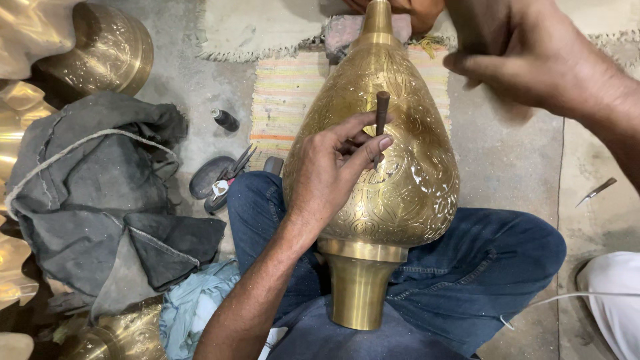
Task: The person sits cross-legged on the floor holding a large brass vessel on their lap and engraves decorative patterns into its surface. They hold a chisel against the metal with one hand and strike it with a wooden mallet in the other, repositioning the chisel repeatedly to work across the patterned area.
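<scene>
The vase (pixel 393 180) lay across the lap, neck near, tip far on the rug (pixel 287 100). The left hand (pixel 330 170) pressed a punch (pixel 381 113) onto it; the right hand (pixel 527 60) hovered far right. Cloth bundle (pixel 100 200) sat left, blade (pixel 597 191) right.

No packages, no labels, no signs, no screens anywhere in view.

Dark grey cloth bundle (pixel 100 200) with a cord lies on the floor (pixel 507 153), light blue rag (pixel 190 307) just beside it. Second brass vessel (pixel 110 50) behind. Striped mat (pixel 287 100), small dark bottle (pixel 225 120), possibly pliers (pixel 230 175), thin metal tool (pixel 597 191) apart.
</scene>
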A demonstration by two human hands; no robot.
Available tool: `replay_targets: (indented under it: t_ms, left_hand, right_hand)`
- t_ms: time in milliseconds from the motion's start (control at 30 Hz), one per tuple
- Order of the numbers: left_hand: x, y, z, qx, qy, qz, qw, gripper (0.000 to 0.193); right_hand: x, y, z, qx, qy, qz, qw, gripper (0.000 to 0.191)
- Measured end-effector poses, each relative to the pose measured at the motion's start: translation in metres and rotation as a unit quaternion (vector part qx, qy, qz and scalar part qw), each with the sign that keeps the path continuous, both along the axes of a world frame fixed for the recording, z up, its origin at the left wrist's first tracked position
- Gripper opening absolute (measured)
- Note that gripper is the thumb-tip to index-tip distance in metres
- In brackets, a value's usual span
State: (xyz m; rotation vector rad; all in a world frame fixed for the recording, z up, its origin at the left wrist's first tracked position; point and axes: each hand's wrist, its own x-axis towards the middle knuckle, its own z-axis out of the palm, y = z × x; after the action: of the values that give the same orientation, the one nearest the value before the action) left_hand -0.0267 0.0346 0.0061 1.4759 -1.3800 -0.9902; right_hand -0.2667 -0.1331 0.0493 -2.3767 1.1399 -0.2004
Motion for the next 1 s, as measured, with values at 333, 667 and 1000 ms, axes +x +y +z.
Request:
replay_targets:
  t_ms: [333, 667, 1000]
  left_hand:
    - [0.002, -0.001, 0.001, 0.02, -0.066, 0.014, 0.998, 0.037]
    - [0.0, 0.004, 0.007, 0.005, -0.009, 0.014, 1.0, 0.039]
    - [0.0, 0.007, 0.004, 0.005, 0.017, 0.012, 1.0, 0.037]
  right_hand:
    - [0.024, 0.014, 0.024, -0.054, 0.287, 0.013, 0.956, 0.028]
    - [0.024, 0.013, 0.026, -0.026, 0.071, -0.013, 0.997, 0.037]
    - [0.019, 0.009, 0.022, -0.024, 0.098, 0.02, 0.995, 0.035]
